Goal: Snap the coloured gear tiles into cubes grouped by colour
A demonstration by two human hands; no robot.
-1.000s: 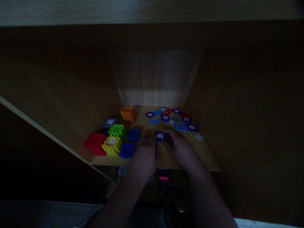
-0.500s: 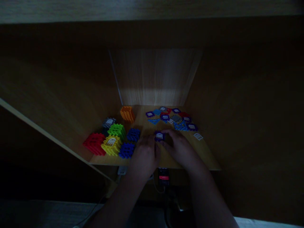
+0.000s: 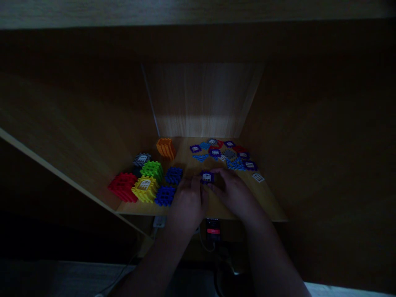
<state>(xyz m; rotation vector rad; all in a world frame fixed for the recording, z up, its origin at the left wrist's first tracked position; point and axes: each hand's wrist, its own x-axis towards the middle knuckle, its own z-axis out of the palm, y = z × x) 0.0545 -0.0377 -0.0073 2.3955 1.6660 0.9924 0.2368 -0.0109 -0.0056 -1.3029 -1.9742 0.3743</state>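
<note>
Hardly anything has moved: the purple window tile (image 3: 207, 177) sits between left fingers (image 3: 195, 182), grip unclear, and right fingers (image 3: 224, 173), clamped on it. Handling it seems the step; next calls for steadiness.

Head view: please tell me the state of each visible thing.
Purple piece: white insert fitted.
Left hand: beside purple piece, contact unclear.
Right hand: finger and thumb on purple piece.
Orange pieces: stacked.
Green pieces: stacked.
Yellow pieces: stacked.
Red pieces: stacked.
Dark-blue pieces: two stacks.
White window: lying loose.
Phone: screen lit.
</note>
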